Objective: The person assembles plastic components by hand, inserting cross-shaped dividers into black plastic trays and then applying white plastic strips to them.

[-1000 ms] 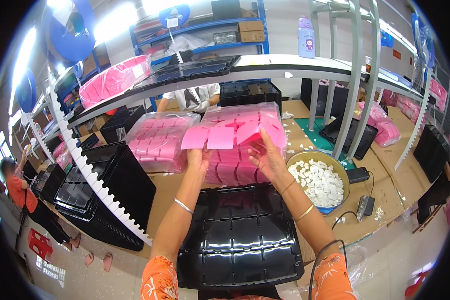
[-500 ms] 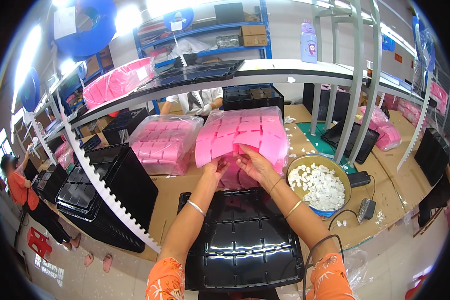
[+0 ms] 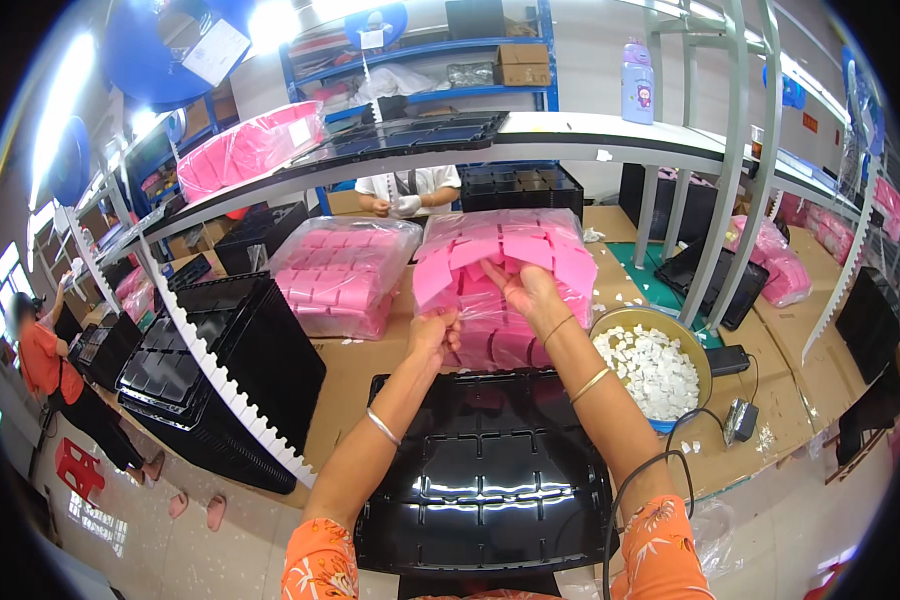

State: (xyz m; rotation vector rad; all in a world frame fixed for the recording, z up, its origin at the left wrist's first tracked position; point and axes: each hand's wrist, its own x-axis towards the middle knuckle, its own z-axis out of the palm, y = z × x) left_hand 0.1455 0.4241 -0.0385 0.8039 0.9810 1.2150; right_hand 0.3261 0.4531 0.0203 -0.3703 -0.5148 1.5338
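Observation:
A bagged stack of pink, slotted foam sheets (image 3: 550,225) stands in front of me in clear plastic. My left hand (image 3: 434,334) is closed at the front left corner of the top foam sheet (image 3: 475,252). Further right, my right hand (image 3: 526,296) has its fingers at the sheet's raised front edge, the fingertips partly hidden under the foam. Closer to me, beneath my forearms, lies a shiny black plastic tray (image 3: 490,450) with moulded grooves.
On the right is a round pan (image 3: 708,375) of white scraps, with a cable and small black adapter (image 3: 741,420). Stacked black trays (image 3: 270,370) and another pink foam bundle (image 3: 335,285) are left. A shelf (image 3: 570,140) crosses ahead; a co-worker's gloved hand (image 3: 406,206) shows behind.
The foam sheet's front edge is bent up further, its middle raised. My right hand has moved slightly up and right. The whole view has shifted a little.

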